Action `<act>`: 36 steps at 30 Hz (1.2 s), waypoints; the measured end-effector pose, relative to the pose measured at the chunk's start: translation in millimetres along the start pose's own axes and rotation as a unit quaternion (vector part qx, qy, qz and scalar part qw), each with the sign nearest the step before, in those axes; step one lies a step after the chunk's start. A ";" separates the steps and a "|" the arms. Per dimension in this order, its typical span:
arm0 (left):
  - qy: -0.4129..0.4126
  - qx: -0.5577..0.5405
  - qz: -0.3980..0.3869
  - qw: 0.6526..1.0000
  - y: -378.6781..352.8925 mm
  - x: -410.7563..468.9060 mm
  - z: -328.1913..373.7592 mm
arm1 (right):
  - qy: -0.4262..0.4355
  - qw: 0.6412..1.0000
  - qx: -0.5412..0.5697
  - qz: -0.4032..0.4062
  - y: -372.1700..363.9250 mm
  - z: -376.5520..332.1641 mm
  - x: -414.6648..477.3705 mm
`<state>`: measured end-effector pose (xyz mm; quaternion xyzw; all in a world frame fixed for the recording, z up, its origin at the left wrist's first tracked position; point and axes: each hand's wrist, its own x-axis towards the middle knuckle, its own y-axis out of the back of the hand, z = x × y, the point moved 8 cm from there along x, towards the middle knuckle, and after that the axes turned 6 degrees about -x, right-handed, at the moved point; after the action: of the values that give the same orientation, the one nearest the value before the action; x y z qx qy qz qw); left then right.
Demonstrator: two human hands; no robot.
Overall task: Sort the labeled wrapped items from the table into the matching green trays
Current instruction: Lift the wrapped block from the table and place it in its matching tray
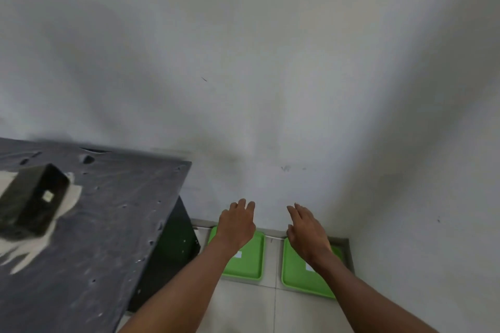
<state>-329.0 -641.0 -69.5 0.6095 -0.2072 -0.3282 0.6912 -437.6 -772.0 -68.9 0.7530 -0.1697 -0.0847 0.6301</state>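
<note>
Two green trays lie on the tiled floor by the wall, the left tray and the right tray, each with a small white label partly hidden by my arms. My left hand hovers open above the left tray, holding nothing. Over the right tray my right hand is also open, with fingers spread. A dark wrapped block with a small white label rests on a pale cloth on the dark table at the left. The picture is blurred.
The table's dark side panel stands just left of the left tray. A plain grey-white wall rises right behind the trays and wraps around on the right. Pale floor tiles lie in front of the trays.
</note>
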 end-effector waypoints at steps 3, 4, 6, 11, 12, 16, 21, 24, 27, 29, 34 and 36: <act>0.013 0.003 0.010 1.000 35.6 -24.6 -23.8 | 0.014 1.000 -0.001 0.003 27.2 -39.0 0.1; 0.017 0.003 0.014 1.000 42.8 -32.3 -34.3 | 0.018 1.000 -0.003 0.004 32.3 -53.1 1.2; 0.024 -0.001 0.018 1.000 52.2 -48.0 -59.0 | 0.027 1.000 -0.007 0.004 36.5 -83.1 4.3; 0.034 -0.028 0.025 0.999 61.1 -81.9 -146.5 | 0.030 0.999 -0.016 0.006 22.6 -165.3 18.2; 0.037 -0.036 0.026 0.998 63.0 -88.3 -167.0 | 0.028 0.999 -0.017 0.004 17.0 -183.5 20.9; 0.050 -0.058 0.031 0.997 79.9 -110.9 -256.5 | 0.030 0.999 -0.016 -0.004 -7.6 -264.3 33.1; 0.076 -0.046 0.026 0.996 97.1 -136.8 -368.4 | 0.044 0.999 -0.003 -0.011 -32.1 -361.8 52.7; 0.096 -0.040 0.022 0.994 103.7 -148.2 -419.3 | 0.064 0.998 0.008 -0.012 -41.6 -411.4 65.5; 0.110 -0.030 0.018 0.993 103.2 -157.0 -459.2 | 0.085 0.996 0.009 -0.026 -53.1 -454.9 81.9; 0.125 -0.029 0.017 0.992 103.8 -158.0 -482.1 | 0.097 0.995 0.010 -0.036 -59.6 -479.7 94.4; 0.151 -0.021 0.024 0.988 111.0 -153.0 -522.5 | 0.127 0.990 0.020 -0.050 -68.8 -528.2 127.4; 0.162 -0.024 0.027 0.986 113.9 -151.0 -536.0 | 0.138 0.988 0.031 -0.056 -75.7 -542.9 138.6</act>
<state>-43.6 -150.8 -32.5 0.6319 -0.1008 -0.2114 0.7388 -112.3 -311.5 -27.0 0.7850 -0.0413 -0.0098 0.6181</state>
